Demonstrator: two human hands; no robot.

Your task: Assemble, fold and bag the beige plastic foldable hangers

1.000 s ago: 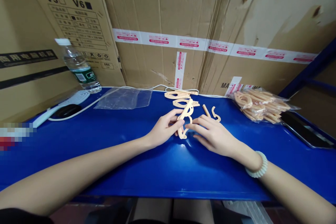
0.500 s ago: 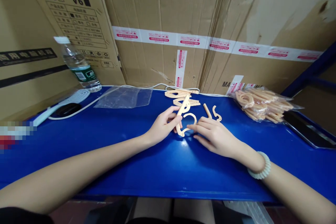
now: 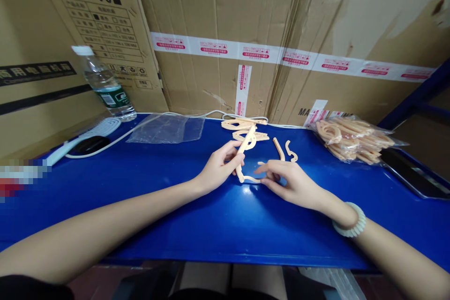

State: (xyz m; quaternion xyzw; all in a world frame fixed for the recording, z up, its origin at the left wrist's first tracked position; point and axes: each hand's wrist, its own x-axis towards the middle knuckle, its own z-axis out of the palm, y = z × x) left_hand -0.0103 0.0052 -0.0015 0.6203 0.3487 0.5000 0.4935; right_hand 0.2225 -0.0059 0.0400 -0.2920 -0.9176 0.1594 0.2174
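Held upright at a slant, a cream folding hanger [image 3: 248, 138] is gripped by my left hand [image 3: 225, 164] with fingers and thumb wrapped round its arm. Its curved hook [image 3: 250, 179] sticks out to the right from the lower end. My right hand [image 3: 286, 180] pinches that hook between thumb and fingers, hiding much of the curve. Just behind the right hand lie a straight hanger arm [image 3: 279, 148] and a loose S-shaped hook [image 3: 290, 151]. Beyond the left hand, folded hangers [image 3: 239, 124] rest on the blue tabletop [image 3: 168, 225].
At the right, a clear bag of hanger parts [image 3: 351, 138] lies beside a dark phone-like slab [image 3: 415, 173]. A flat plastic bag [image 3: 168, 129], a water bottle [image 3: 111, 91], a white cable [image 3: 105, 147] and a black mouse-like object [image 3: 92, 144] are left. Cardboard boxes [image 3: 218, 14] wall the back.
The hook has swung downward and away from the hanger's arm at its lower end. My right hand has closed on it, while my left hand keeps its hold.
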